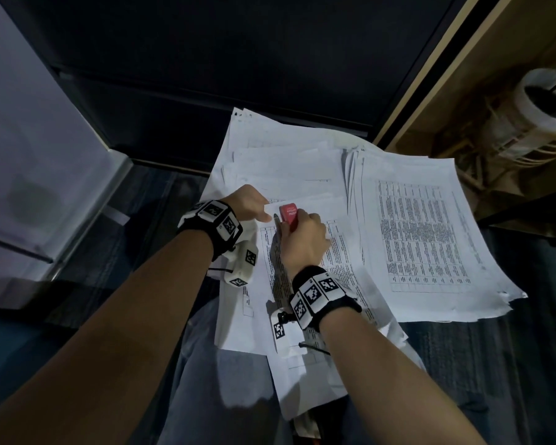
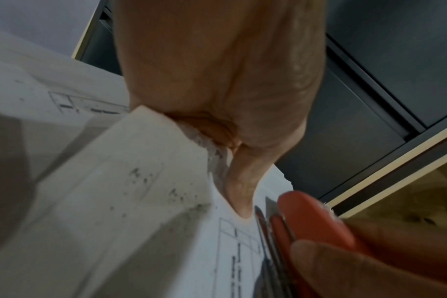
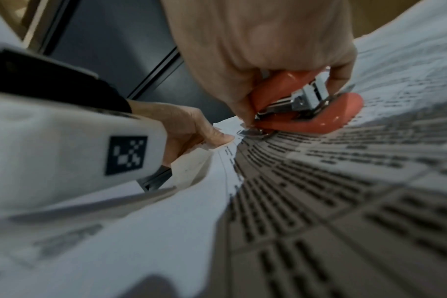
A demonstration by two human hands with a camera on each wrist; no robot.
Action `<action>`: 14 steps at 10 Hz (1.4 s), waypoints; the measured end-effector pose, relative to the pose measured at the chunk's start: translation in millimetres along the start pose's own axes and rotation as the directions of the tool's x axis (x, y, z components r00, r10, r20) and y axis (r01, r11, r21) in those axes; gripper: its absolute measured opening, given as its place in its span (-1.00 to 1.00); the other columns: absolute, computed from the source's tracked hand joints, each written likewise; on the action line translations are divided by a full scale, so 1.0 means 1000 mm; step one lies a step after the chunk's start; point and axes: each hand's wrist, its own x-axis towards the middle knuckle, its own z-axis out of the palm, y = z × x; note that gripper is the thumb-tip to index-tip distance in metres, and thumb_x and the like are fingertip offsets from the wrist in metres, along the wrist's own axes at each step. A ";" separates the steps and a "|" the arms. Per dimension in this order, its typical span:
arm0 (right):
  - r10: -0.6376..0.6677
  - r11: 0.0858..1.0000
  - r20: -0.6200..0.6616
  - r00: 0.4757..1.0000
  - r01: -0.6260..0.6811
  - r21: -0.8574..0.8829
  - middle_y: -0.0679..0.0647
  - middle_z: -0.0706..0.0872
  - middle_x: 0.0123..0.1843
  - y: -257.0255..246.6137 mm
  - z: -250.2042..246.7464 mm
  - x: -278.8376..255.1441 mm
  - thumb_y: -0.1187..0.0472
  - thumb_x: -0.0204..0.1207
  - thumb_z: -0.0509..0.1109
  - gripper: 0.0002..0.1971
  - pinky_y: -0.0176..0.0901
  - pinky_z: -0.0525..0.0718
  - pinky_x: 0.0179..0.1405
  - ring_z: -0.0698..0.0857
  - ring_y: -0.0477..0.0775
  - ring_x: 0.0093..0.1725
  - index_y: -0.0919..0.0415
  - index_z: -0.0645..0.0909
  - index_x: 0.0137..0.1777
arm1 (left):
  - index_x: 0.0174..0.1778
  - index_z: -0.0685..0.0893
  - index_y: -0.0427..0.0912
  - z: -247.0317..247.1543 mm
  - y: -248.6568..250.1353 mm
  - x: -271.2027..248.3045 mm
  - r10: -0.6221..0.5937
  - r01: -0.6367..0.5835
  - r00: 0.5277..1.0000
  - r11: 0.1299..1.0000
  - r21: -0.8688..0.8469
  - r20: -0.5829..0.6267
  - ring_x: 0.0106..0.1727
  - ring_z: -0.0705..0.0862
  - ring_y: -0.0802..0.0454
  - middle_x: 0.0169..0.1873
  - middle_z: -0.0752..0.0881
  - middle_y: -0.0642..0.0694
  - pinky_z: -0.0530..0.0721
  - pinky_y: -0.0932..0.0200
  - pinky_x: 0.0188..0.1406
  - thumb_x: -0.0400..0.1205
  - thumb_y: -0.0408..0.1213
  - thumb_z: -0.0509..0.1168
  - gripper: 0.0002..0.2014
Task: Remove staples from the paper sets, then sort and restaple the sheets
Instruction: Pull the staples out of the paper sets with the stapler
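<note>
Head view: red stapler (image 1: 289, 214) sits at top-left corner of the front paper set (image 1: 305, 268), nose down on the sheet, gripped in right hand (image 1: 304, 244) with fingers curled round the body. Left hand (image 1: 247, 203) pinches same corner just beside the stapler nose, thumb on top, folded sheet edge between thumb and fingers.

Right wrist view: stapler (image 3: 306, 104) mouth part open, metal magazine showing between red top and red base, small metal tongue at the nose touching the paper at the corner. Can't tell whether prying a staple out or driving one in; staple itself too small and blurred to pick out. Left wrist view: thumb (image 2: 239, 187) pressing the corner down, stapler (image 2: 316, 219) immediately right of it, corner paper looks ragged and speckled.

Progress, as judgement: mid-task. Front set of dense printed tables lies on the lap, corner being worked. Second stack (image 1: 424, 232) of table printouts fanned out to the right, more loose sheets (image 1: 280, 155) spread behind. No neat finished pile identifiable, so most sorting and restapling probably left.

Paper: thin, white, floppy, edges misaligned, top corners curled. Sheets likely to slide if corner pinch loosens.

Surroundings: dark cabinet (image 1: 206, 59) ahead, wooden shelf (image 1: 482, 91) to the right with a roll (image 1: 540, 101).
</note>
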 end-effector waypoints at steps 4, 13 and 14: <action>-0.029 0.998 -0.019 0.999 0.029 -0.049 0.14 0.58 0.24 -0.007 0.001 0.001 0.01 0.66 0.23 -0.69 0.19 0.44 0.20 0.53 0.25 0.25 0.21 0.57 0.23 | 0.11 0.63 -0.62 0.003 0.008 -0.004 -0.001 0.004 1.000 0.992 0.128 -0.023 0.28 0.59 -0.43 0.17 0.64 -0.55 0.57 -0.11 0.25 0.53 -0.46 0.42 -0.68; 0.058 0.930 -0.103 0.993 -0.016 0.366 0.12 0.70 0.06 -0.009 -0.011 0.043 0.07 0.59 0.39 -0.81 0.19 0.65 0.09 0.70 0.18 -0.03 0.17 0.68 0.03 | -0.39 0.56 -0.36 -0.007 0.013 -0.007 -0.031 0.018 0.999 0.955 0.295 0.037 -0.29 0.55 -0.03 -0.41 0.56 -0.14 0.46 0.27 -0.42 0.54 -0.36 0.44 -0.75; 0.119 0.885 -0.123 0.985 -0.049 0.464 0.08 0.76 -0.03 0.012 -0.022 0.048 0.12 0.56 0.42 -0.88 0.19 0.75 -0.01 0.75 0.14 -0.09 0.13 0.71 0.01 | 0.09 0.69 -0.50 -0.032 0.012 -0.010 0.035 -0.022 0.993 0.993 0.120 -0.110 0.06 0.66 -0.13 0.00 0.71 -0.27 0.60 0.06 0.01 0.53 -0.32 0.47 -0.67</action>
